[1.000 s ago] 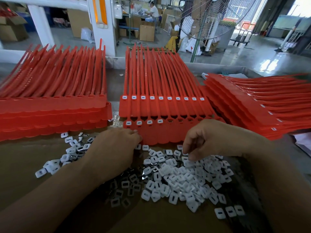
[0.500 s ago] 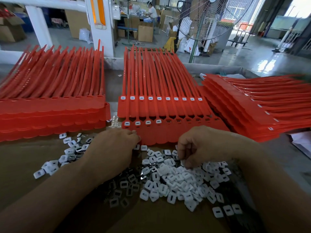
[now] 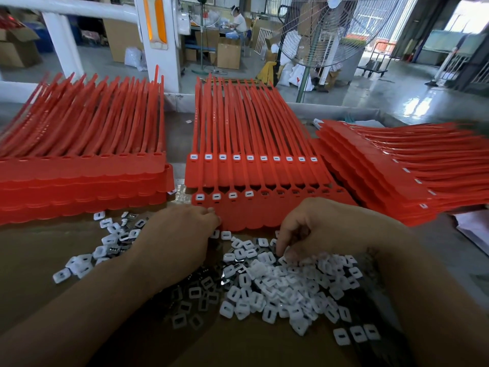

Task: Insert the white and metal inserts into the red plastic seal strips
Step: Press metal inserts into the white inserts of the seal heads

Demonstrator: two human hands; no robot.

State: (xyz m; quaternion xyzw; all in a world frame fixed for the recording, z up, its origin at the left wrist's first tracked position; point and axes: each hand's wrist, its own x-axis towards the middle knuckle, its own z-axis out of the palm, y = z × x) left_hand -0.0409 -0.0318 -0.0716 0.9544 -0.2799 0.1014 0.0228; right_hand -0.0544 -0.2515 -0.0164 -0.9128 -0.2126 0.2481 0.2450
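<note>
A sheet of red seal strips [image 3: 264, 215] lies in the middle. Its four leftmost sockets hold white inserts and the ones to the right look dark. Behind it, another sheet [image 3: 248, 170] shows a full row of white inserts. Loose white inserts [image 3: 285, 287] are heaped on the brown cardboard in front, with dark metal inserts [image 3: 195, 292] mixed in at the left. My left hand [image 3: 182, 234] rests with curled fingers at the front sheet's near-left corner, and what the fingers hold is hidden. My right hand [image 3: 325, 229] reaches down into the heap, thumb and forefinger pinching a white insert.
A tall stack of red strips [image 3: 79, 181] without inserts stands at the left. A fanned stack of fitted strips [image 3: 397, 181] lies at the right. More inserts [image 3: 111, 239] are scattered left of my left hand. A standing fan [image 3: 330, 30] and cardboard boxes are beyond the table.
My right hand has slid left and toward me, lowering its fingertips into the heap of white inserts. My left hand has stayed at the strip's corner.
</note>
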